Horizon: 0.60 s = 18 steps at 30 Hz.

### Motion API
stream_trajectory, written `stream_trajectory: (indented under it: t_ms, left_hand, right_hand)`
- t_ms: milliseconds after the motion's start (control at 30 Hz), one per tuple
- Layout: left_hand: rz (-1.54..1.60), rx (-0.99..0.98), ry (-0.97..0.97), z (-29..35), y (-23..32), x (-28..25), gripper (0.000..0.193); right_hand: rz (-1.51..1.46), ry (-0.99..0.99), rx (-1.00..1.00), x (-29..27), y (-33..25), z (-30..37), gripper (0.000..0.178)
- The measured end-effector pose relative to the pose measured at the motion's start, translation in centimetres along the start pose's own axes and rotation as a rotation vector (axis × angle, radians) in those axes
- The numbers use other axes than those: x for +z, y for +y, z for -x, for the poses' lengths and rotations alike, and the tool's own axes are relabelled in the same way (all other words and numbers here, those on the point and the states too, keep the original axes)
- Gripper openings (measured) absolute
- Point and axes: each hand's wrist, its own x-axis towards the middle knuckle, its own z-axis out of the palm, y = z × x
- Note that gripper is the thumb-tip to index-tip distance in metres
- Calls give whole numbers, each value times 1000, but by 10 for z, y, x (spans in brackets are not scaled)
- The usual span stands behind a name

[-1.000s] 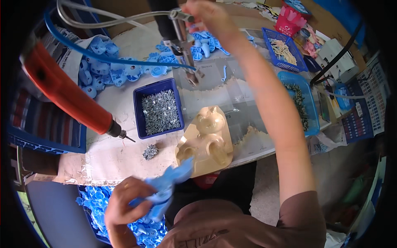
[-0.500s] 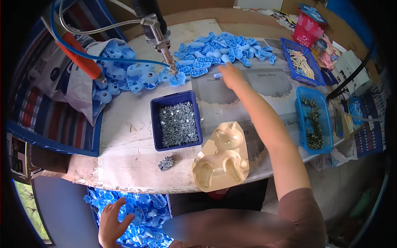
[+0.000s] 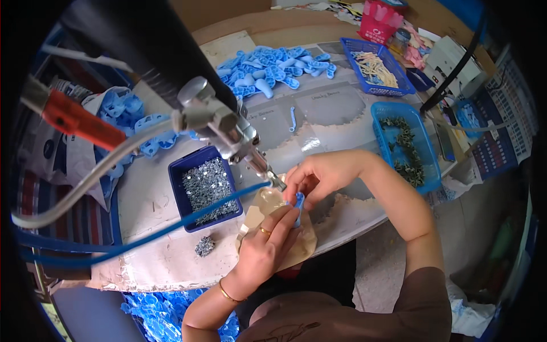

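Over the tan moulded holder, both hands meet at a small blue plastic part. My left hand, with a ring and a bangle, has its fingers closed along the part's near side. From the far right, my right hand pinches at its upper end, and some of its fingertips are hidden. The hands cover much of the holder. A hanging metal screwdriver has its tip right beside my right fingers.
A dark blue bin of small metal pieces stands left, with a metal clump below it. Blue parts are heaped at the back. A light blue basket stands right. A blue air hose crosses the left side.
My right hand has drawn back from the heap to the holder. My left hand has come up from the crate of blue parts below the table. The screwdriver appears closer and larger.
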Motion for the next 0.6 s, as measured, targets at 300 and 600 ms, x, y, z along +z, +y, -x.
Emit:
stream_trajectory:
  t_ms: [300,600]
  left_hand:
    - [-79,143,7,11,10,-17,42]
    - [-283,75,-72,78,-10,-48,40]
  right_hand:
    - [955,1037,453,-156,118,-64,40]
    - [1085,1133,421,-147,131,-49,17]
